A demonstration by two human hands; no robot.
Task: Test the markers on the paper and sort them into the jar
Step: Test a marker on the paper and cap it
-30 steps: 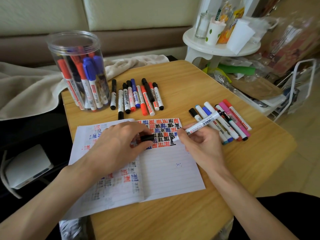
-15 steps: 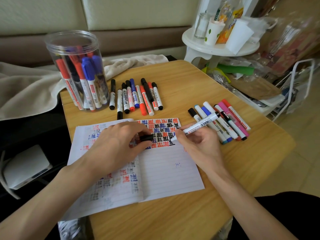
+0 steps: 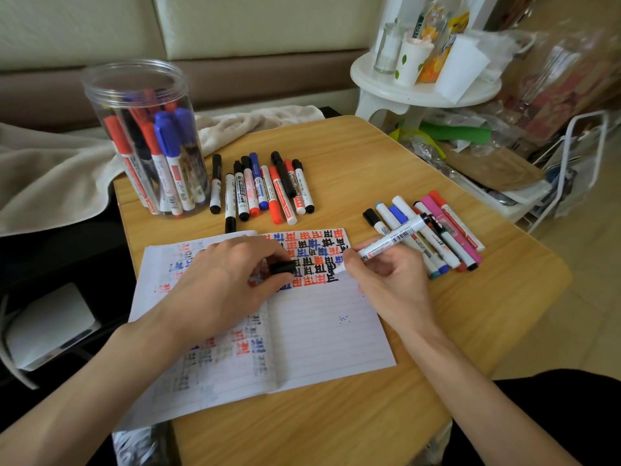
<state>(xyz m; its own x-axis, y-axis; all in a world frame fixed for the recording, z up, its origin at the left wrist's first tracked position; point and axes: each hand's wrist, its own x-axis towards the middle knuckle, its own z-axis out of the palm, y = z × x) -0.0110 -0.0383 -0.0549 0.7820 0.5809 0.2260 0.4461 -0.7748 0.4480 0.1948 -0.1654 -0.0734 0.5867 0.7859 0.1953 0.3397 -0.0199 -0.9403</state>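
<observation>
Holding a white marker (image 3: 393,238) with a bar code on its side, the right hand (image 3: 386,280) pinches it in thumb and fingers the way one holds a pen. The marker's tip touches the lined white paper (image 3: 322,331) right beside a black sign, at the end of rows of red, blue and black signs. The marker's back end points up and away over a bunch of loose markers (image 3: 447,237) lying on the right side of the light wooden table (image 3: 369,156). They have black, blue, pink and red caps.

The left hand (image 3: 225,284) rests on the paper with its fingers curled round a small black cap (image 3: 281,267). This hand covers some of the signs, so they cannot all be seen. The paper lies open in the middle of the table, close to the person.

A tall clear plastic jar (image 3: 97,99) stands at the far left corner, with red, blue and black markers standing in it. Just beside the jar lies a row of markers (image 3: 265,190), side by side. A soft cream blanket (image 3: 50,176) lies behind the table. A round white stool (image 3: 369,79) with cups on it stands at the far right.
</observation>
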